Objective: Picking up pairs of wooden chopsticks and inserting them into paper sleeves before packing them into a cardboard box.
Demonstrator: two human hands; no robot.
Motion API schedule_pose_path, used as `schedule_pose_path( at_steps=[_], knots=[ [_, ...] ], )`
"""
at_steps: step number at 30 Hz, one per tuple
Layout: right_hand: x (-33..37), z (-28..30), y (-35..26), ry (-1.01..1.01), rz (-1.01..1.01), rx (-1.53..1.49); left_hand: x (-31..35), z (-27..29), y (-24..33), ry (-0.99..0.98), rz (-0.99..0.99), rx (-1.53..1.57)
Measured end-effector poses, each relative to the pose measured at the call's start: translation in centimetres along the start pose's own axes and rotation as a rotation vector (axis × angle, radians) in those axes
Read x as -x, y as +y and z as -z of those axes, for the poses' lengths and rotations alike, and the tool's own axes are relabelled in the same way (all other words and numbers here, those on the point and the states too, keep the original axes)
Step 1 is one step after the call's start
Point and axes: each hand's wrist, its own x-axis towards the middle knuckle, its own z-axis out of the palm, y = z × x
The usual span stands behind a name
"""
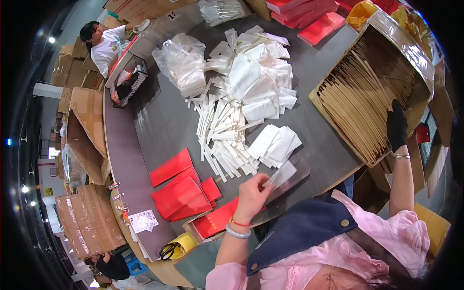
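Observation:
My left hand, bare, pinches a small translucent white sleeve above the table's near edge. Just below it, a red packet lies in a long, shallow tray. My right hand, in a black glove, reaches into an open cardboard box on the right. Its fingers look stretched out against a mass of thin tan sticks; the fingertips are partly lost among them. Near my left hand lie a small stack of white sleeves and a heap of narrow white paper strips.
White packets and a clear plastic bag cover the table's middle. Red envelopes lie at left, more red stacks at the back. A wire basket stands by the left rim. Another person is at far left.

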Motion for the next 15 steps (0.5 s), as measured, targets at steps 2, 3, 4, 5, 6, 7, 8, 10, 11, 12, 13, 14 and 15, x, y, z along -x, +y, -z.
schedule_pose_path(
  at_steps=[2,3,4,5,6,7,8,10,11,12,13,14,15],
  knots=[
    [1.7,0.8,-5.3,-0.118,0.001,-0.351,1.5,-0.4,-2.6,0.08,-0.4,-0.638],
    [3.3,1.0,-8.1,-0.129,0.286,-0.329,1.9,-0.7,-3.2,0.127,-0.379,-0.676],
    [5.0,1.3,-11.0,-0.134,0.571,-0.299,2.0,-0.8,-2.8,0.127,-0.382,-0.671],
    [6.3,0.7,-13.9,-0.297,0.665,-0.429,2.0,-1.0,-2.5,0.161,-0.378,-0.687],
    [7.5,0.5,-16.6,-0.464,0.763,-0.562,2.4,-0.9,-2.1,0.203,-0.371,-0.703],
    [8.8,0.1,-18.1,-0.622,0.783,-0.509,3.0,-0.6,-2.1,0.21,-0.359,-0.704],
    [9.8,-0.3,-18.9,-0.776,0.799,-0.451,3.5,-0.2,-2.2,0.242,-0.333,-0.645],
    [10.7,-1.0,-19.3,-0.836,0.875,-0.339,4.6,0.5,-2.7,0.274,-0.306,-0.58],
    [11.0,-1.2,-19.2,-0.889,0.942,-0.219,5.2,0.8,-3.1,0.275,-0.314,-0.658],
    [11.3,-1.5,-19.0,-0.891,0.942,-0.213,5.7,1.0,-3.5,0.276,-0.323,-0.736],
    [11.6,-1.8,-18.9,-0.813,1.002,-0.166,6.2,1.1,-4.2,0.215,-0.291,-0.726],
    [12.0,-2.2,-18.9,-0.734,1.059,-0.118,6.2,0.9,-4.8,0.22,-0.286,-0.725],
    [12.9,-3.1,-19.4,-0.736,1.065,-0.118,6.0,0.5,-5.2,0.225,-0.324,-0.698]
  ],
)
